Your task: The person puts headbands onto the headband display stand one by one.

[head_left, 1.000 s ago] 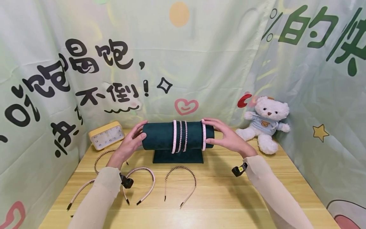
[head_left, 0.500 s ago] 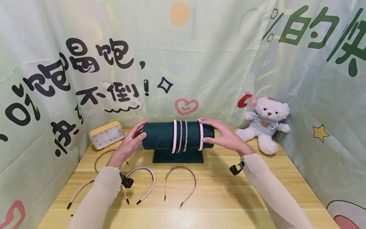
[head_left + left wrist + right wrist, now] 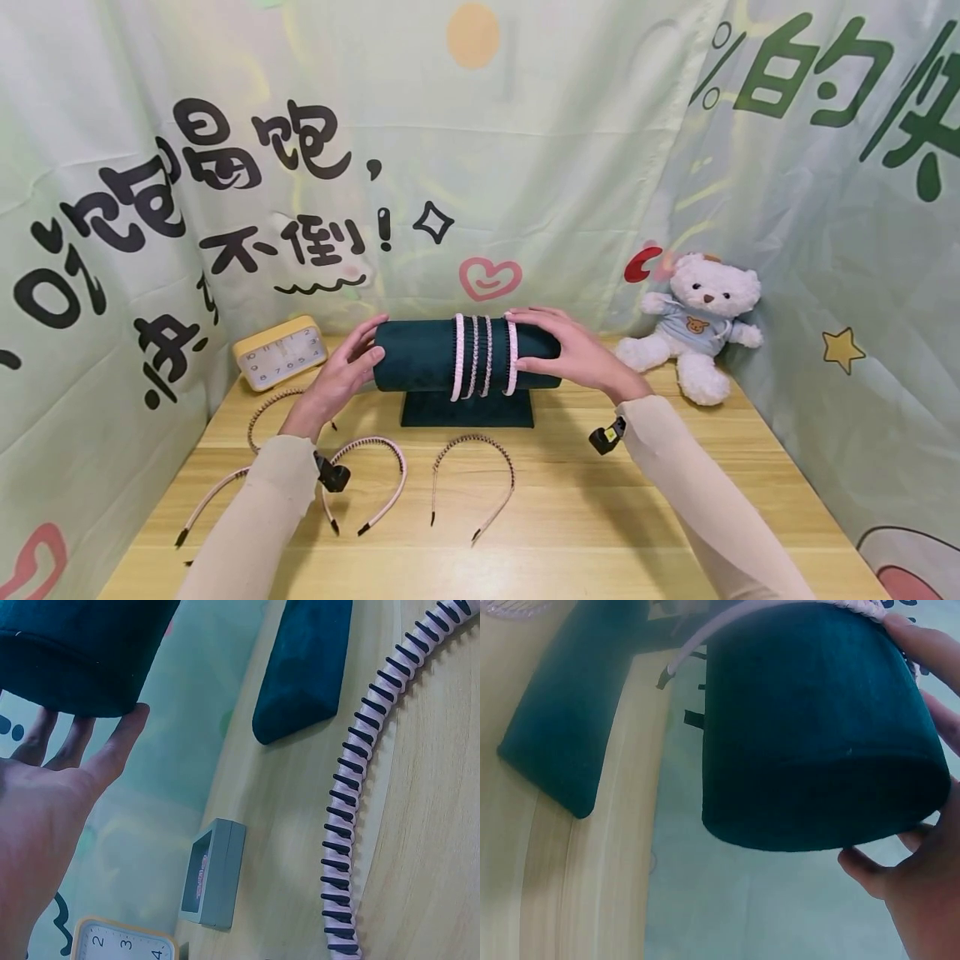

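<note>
A dark green velvet roll display stand [image 3: 416, 357] stands at the table's back. Pressed against its left end is my left hand [image 3: 345, 375], its fingers extended onto the rim in the left wrist view. My right hand [image 3: 573, 348] has the thumb in front and the fingers over the top, holding a pale pink headband [image 3: 512, 367] round the roll's right part. To the left, the roll carries a thick pink headband [image 3: 457, 358] and two thinner headbands [image 3: 488, 358]. In the right wrist view, the held headband [image 3: 739, 613] has a dark-tipped end hanging free.
Several headbands lie on the wooden table [image 3: 570, 517], including one [image 3: 513, 471] before the stand and a pink one [image 3: 403, 475] beside the left forearm. A yellow clock [image 3: 281, 354] stands left, near a grey box [image 3: 225, 874]. A white teddy bear [image 3: 705, 371] sits right.
My right hand has slid the pink headband leftward along the roll, away from the right end and closer to the thin headbands. The left hand has stayed in place.
</note>
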Tool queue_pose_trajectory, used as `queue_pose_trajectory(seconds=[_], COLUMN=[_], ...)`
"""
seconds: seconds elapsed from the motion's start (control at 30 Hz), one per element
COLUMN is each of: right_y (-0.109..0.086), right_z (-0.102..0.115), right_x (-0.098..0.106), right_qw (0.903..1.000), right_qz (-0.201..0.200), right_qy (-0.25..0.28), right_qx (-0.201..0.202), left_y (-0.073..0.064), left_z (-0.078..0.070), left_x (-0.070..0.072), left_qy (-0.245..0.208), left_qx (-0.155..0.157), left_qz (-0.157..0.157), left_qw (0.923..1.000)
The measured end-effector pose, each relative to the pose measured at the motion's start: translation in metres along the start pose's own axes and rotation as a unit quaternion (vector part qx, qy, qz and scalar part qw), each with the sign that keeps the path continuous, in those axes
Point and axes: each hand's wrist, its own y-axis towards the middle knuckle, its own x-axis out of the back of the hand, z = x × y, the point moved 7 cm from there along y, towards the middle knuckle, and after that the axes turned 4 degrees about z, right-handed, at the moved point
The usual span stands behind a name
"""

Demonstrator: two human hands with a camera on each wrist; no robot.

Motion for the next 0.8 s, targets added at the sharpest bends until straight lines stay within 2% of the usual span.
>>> queue_pose_trajectory(seconds=[0.23, 0.8], right_y=[0.006, 0.014], right_z=[0.002, 0.008], right_x=[-0.004, -0.005], right_qw=[0.9998, 0.9988], right_qz=[0.0, -0.003], right_qy=[-0.015, -0.049], right_qx=[-0.012, -0.002], left_y=[0.0, 0.0], left_z=[-0.001, -0.002], left_x=[0.0, -0.001], left_qy=[0.002, -0.005], left_qx=[-0.004, -0.009], left_qz=[0.003, 0.005], left_qw=[1.0, 0.9999])
